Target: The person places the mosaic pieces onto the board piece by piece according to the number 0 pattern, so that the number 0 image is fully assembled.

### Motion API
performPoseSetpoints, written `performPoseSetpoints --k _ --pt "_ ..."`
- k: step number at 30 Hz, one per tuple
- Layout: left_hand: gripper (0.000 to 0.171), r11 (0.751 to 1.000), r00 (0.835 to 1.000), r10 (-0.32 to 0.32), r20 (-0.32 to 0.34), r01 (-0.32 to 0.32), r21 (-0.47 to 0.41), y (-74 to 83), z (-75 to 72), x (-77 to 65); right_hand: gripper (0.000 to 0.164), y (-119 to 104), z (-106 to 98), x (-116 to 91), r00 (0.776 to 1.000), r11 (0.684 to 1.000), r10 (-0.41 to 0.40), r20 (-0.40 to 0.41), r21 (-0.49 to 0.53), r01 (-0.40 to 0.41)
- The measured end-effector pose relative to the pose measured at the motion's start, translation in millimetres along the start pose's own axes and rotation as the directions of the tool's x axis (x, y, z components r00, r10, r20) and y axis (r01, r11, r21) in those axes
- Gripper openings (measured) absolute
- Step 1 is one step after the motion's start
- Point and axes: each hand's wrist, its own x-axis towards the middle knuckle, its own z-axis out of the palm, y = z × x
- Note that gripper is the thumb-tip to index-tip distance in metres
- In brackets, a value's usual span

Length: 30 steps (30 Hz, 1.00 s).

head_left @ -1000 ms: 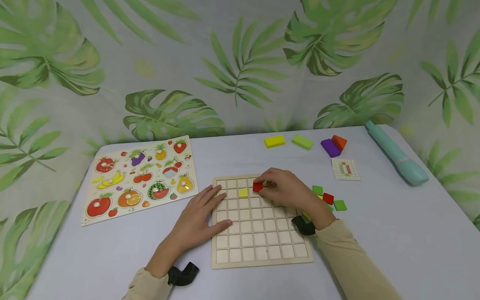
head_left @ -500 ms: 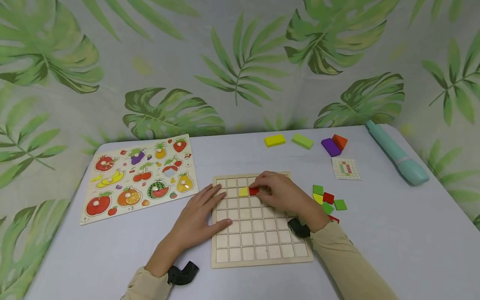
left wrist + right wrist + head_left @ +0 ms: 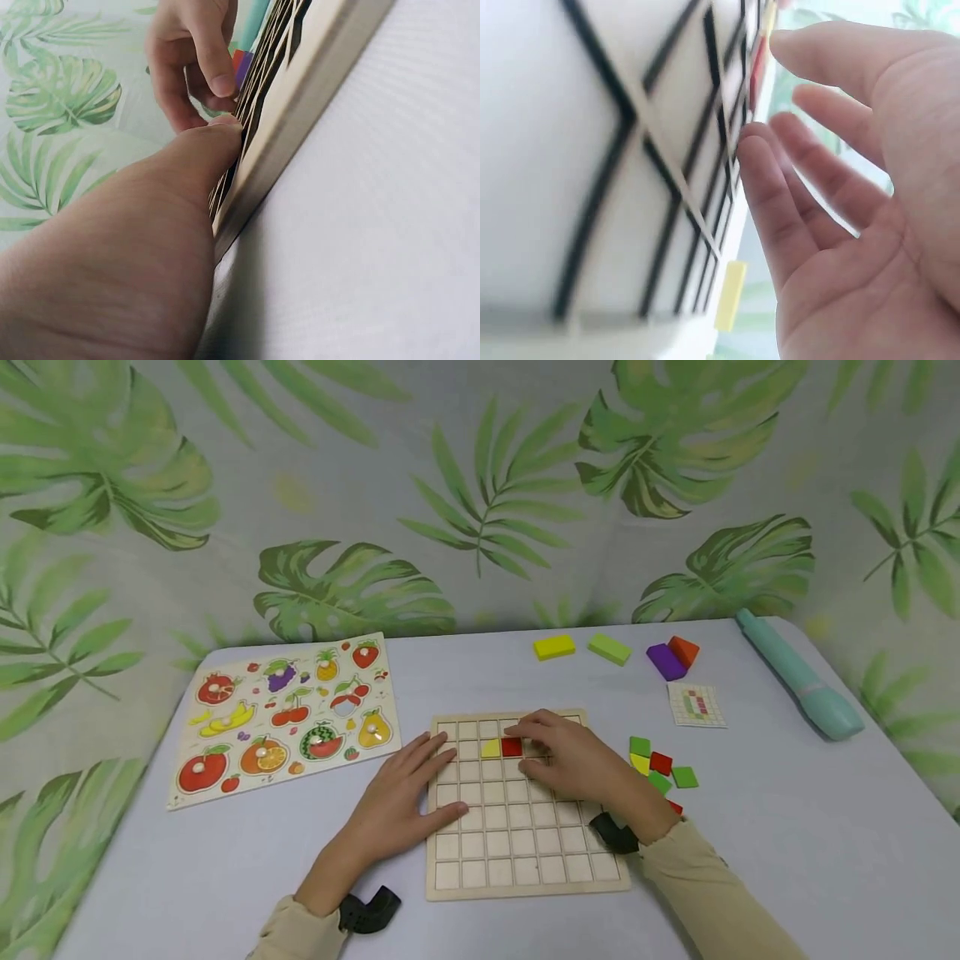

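A wooden grid board (image 3: 525, 870) lies flat before me. In its second row from the far edge, a yellow tile (image 3: 491, 749) and a red tile (image 3: 512, 747) sit in neighbouring squares. My right hand (image 3: 577, 762) is over the board just right of the red tile, thumb and fingers apart around nothing. In the right wrist view the red tile (image 3: 758, 71) shows beyond the thumb, and the fingertips are right at the grid. My left hand (image 3: 401, 802) rests on the board's left edge with fingers spread and thumb extended.
Loose green, red and yellow tiles (image 3: 661, 764) lie right of the board, partly behind my right forearm. Beyond are a pattern card (image 3: 696, 705), yellow (image 3: 554, 647), light green (image 3: 609, 649), purple (image 3: 666, 662) and orange (image 3: 683, 651) blocks, and a turquoise club-shaped object (image 3: 798, 675). A fruit puzzle (image 3: 258, 760) lies left.
The red tile, pinched in my right hand a second ago, has come down into the square beside the yellow tile. My right fingers have let go and moved slightly right. The left hand has stayed.
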Motion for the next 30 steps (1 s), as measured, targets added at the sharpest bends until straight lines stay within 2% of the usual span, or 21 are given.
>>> performPoseSetpoints --k 5,11,21,26,30 --pt "0.077 1.000 1.000 0.015 -0.009 -0.015 0.004 -1.3 2.1 0.9 0.035 5 -15 -15 0.999 0.998 0.015 -0.039 0.054 -0.013" --pt "0.077 1.000 0.999 0.028 -0.019 -0.028 0.005 -1.3 2.2 0.3 0.033 19 -30 -31 0.998 0.999 0.012 -0.061 0.040 -0.009" --pt "0.078 1.000 1.000 0.009 -0.006 -0.009 0.006 0.5 -0.9 -0.3 0.031 45 -53 -44 0.997 0.998 0.070 -0.032 0.006 -0.070" --pt "0.078 1.000 1.000 -0.004 0.011 0.004 0.017 -0.8 0.4 0.1 0.032 58 -58 -49 0.996 0.997 0.082 0.021 -0.009 -0.082" --pt "0.078 1.000 1.000 -0.009 0.016 0.009 0.014 -0.9 0.3 0.0 0.034 65 -63 -54 0.991 0.992 0.123 0.056 -0.014 -0.122"
